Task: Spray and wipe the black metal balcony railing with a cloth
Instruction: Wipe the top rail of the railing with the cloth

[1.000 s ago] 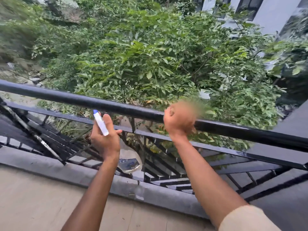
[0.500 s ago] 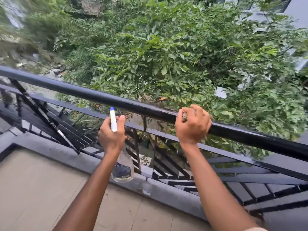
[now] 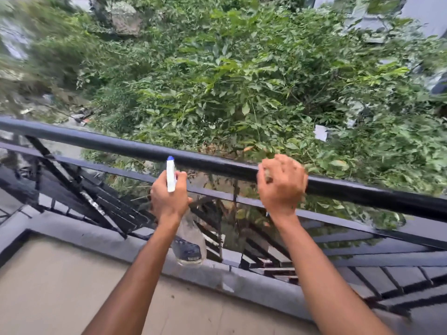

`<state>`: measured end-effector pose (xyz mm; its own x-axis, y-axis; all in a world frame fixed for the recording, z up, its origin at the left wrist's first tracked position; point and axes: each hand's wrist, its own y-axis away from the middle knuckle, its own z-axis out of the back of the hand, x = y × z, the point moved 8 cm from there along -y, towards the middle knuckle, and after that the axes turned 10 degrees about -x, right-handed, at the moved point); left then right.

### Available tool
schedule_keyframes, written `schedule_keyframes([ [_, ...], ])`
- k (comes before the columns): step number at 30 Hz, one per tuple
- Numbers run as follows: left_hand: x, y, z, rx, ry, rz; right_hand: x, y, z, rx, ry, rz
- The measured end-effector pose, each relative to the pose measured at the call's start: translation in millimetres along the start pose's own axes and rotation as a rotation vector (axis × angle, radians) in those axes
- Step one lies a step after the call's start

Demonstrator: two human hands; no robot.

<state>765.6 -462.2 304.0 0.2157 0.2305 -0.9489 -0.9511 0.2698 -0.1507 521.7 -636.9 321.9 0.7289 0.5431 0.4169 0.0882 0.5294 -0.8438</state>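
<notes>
My left hand (image 3: 169, 201) grips the light spray bottle (image 3: 170, 174); my right hand (image 3: 281, 187) clamps the soft cloth (image 3: 267, 174) round the railing (image 3: 121, 146) — stiff, likely slick.

1. Left arm is stretched forward, forearm bare. Left hand (image 3: 169, 200) is wrapped round a spray bottle (image 3: 171, 175), back of hand seen.
2. Right arm is stretched forward. Right hand (image 3: 281, 183) is clenched over a cloth (image 3: 267, 174), knuckles up.

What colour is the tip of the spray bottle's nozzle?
Blue, on the white spray head of the spray bottle held by the left hand; head view.
</notes>
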Motion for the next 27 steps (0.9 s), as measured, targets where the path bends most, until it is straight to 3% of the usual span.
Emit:
schedule_keyframes([
  [3,4.7,-25.2,13.9,0.054,-0.004,-0.043,34.6,5.6,-16.7,-0.034,0.041,-0.068],
  [5,4.2,-41.1,22.2,0.089,-0.008,-0.073,96.1,15.0,-50.0,0.079,-0.013,0.047],
  [8,6.6,-60.9,32.1,0.147,-0.012,-0.128,175.1,27.1,-100.9,0.262,-0.058,0.066],
  [11,4.8,-69.3,39.8,0.221,0.010,-0.161,185.3,29.5,-112.7,0.358,0.002,0.093],
  [13,5.2,-77.2,44.0,0.262,0.015,-0.164,155.5,25.1,-85.6,0.243,0.089,0.093],
  [17,9.4,-89.9,53.0,0.321,0.063,-0.173,82.7,21.0,-35.8,0.023,0.257,-0.101],
  [20,20.2,-99.6,62.1,0.330,0.079,-0.147,87.8,27.2,-47.0,-0.029,0.275,-0.287],
  [24,26.9,-107.6,63.2,0.362,0.072,-0.130,192.5,42.4,-97.6,0.082,0.078,-0.017],
  [27,27.5,-105.0,59.7,0.378,0.055,-0.170,219.6,58.3,-115.9,0.175,0.015,0.057],
])
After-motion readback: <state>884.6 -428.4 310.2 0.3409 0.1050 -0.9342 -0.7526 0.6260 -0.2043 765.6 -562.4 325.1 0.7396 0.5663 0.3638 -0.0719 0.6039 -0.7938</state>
